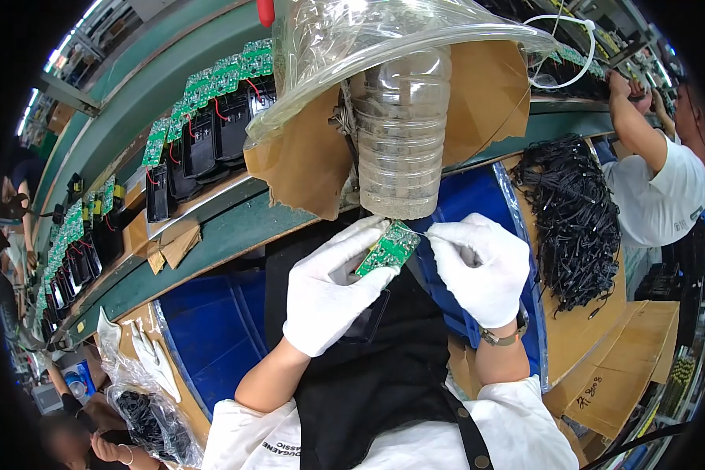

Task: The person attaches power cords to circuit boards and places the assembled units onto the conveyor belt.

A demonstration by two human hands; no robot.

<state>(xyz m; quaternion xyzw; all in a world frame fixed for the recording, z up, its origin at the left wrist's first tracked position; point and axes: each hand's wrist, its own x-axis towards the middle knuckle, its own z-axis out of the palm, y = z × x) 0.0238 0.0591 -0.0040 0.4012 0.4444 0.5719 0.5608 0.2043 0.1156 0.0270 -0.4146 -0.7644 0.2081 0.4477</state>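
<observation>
1. The long green tabletop (231, 223) runs diagonally from the lower left toward the upper right of the frame, carrying rows of green circuit boards with black plastic housings (223, 129) at upper left.
2. A blue plastic bin (215, 325) stands left of centre; a thick heap of black cables (568, 223) lies on brown cardboard at right.
3. A clear, ribbed plastic bottle (403, 141) stands upright at upper centre, just above the hands, under a transparent plastic cover (384, 23).
4. The left hand (329, 290), in a white knitted glove, is at the centre of the frame. Its grip holds the board by the edges between thumb and fingers, component side facing the camera.
5. The right hand (484, 266), gloved alike, is just right of it, its grip pinched at the fingertips, apparently on a thin strand.
6. A dark, glossy rectangular piece (366, 317) shows below the left hand; whether it is joined to the board cannot be told.
7. The small green rectangular circuit board (392, 247) sits tilted between the hands, below the bottle. The step in hand seems to be close work at its upper right corner.
8. The thin pale strand (419, 233) spans board and right fingertips; whether it is wire is unclear. The next move calls for a steady board and a light, exact pinch.
</observation>
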